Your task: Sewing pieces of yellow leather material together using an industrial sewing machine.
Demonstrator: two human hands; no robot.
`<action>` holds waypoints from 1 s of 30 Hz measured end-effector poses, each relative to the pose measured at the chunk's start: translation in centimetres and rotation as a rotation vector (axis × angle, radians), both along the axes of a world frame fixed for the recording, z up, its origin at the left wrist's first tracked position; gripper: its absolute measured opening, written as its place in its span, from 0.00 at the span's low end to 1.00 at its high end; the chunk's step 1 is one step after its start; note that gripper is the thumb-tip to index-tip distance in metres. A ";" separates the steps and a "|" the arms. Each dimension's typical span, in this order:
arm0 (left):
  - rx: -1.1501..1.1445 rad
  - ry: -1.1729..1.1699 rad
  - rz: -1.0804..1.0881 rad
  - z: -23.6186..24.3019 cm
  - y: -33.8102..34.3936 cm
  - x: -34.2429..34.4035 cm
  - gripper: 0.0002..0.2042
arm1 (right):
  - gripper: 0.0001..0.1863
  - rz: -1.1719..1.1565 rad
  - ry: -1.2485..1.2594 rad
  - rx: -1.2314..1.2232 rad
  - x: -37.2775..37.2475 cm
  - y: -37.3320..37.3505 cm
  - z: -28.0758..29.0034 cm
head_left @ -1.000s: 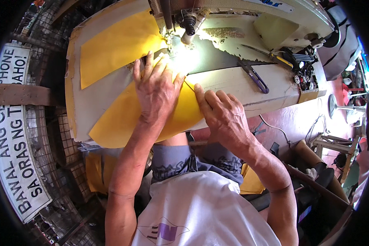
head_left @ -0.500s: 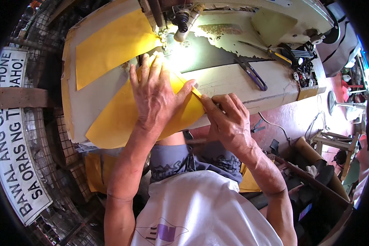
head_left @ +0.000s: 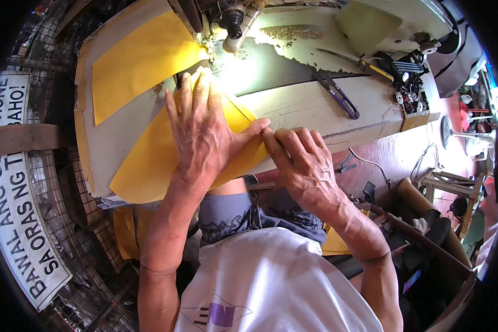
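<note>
A yellow sheet of fabric-like material (head_left: 144, 157) lies on the sewing machine table, just in front of the lit needle area (head_left: 209, 51). My left hand (head_left: 202, 124) rests flat on it with fingers spread, their tips close to the presser foot. Its thumb reaches out along the sheet's right edge, where a narrow fold shows. At that edge my right hand (head_left: 301, 157) pinches the material, its fingertips next to the left thumb. A second yellow piece (head_left: 138, 61) lies further back on the left, one end reaching the needle area.
Thread snips (head_left: 343, 100) and a yellow-handled tool (head_left: 379, 71) lie to the right on the table (head_left: 293, 108). Beyond them is a tray (head_left: 418, 119) of bobbins. The machine body (head_left: 382, 27) rises at the back right. A wire grid (head_left: 61, 182) stands at left.
My right fingers and left thumb have come closer together at the sheet's edge, covering the fold there. The whole view has shifted slightly; the left hand still presses the sheet.
</note>
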State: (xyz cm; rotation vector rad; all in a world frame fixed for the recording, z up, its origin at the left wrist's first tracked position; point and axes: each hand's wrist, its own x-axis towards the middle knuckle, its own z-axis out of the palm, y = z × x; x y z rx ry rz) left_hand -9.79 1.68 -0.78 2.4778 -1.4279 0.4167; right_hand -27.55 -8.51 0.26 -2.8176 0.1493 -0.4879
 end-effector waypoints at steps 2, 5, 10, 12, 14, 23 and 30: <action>0.010 0.000 0.001 0.2 0.0 -0.3 0.52 | 0.29 -0.046 -0.035 0.068 -0.6 0.0 -0.6; 0.015 -0.003 0.003 0.3 -0.2 -0.4 0.54 | 0.30 -0.057 -0.144 0.116 -1.9 -0.1 -2.2; -0.022 -0.007 -0.001 -0.1 -0.3 -0.1 0.55 | 0.31 -0.018 -0.165 0.128 -2.1 -0.2 -2.1; -0.035 -0.031 -0.038 0.4 -0.1 0.4 0.44 | 0.27 -0.012 -0.151 0.092 -2.1 -0.2 -1.6; -0.074 -0.036 -0.095 0.1 0.4 2.6 0.35 | 0.24 0.000 -0.149 0.047 -1.4 -0.4 -0.4; -0.084 0.081 -0.416 2.2 -1.1 8.3 0.06 | 0.10 -0.341 -0.044 0.129 6.3 0.8 -0.1; 0.034 0.150 -0.572 2.6 -1.6 11.1 0.05 | 0.12 -0.468 -0.016 0.306 6.3 1.0 1.0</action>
